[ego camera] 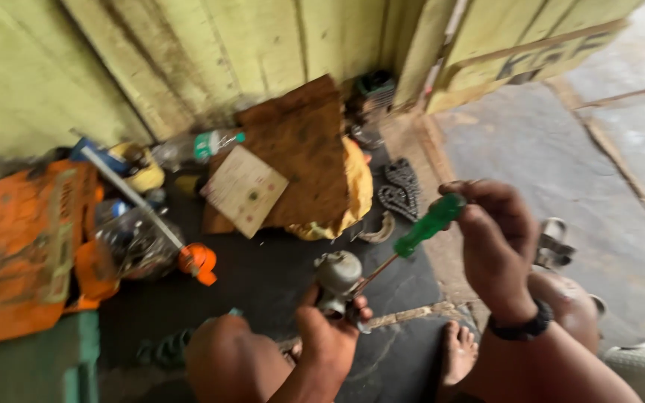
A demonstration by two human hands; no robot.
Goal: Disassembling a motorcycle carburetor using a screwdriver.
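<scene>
Two hands, left (330, 339) and right (498, 242), one green-handled screwdriver (427, 224), one grey metal part (339, 275), one plastic bottle (207, 145), one orange sheet (20, 246), one bare foot (458, 351).

Bare dark floor (270, 272) lies open ahead of the hands. Left, an orange sheet (24, 246) and orange-handled tool (197, 261) crowd it; beyond, cardboard (300, 149) and chain (401, 186) block the wall

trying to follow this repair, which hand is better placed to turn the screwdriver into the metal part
Right. The right hand already grips the green-handled screwdriver, its shaft angled into the small grey metal part. The left hand is busy gripping that part from below.
</scene>
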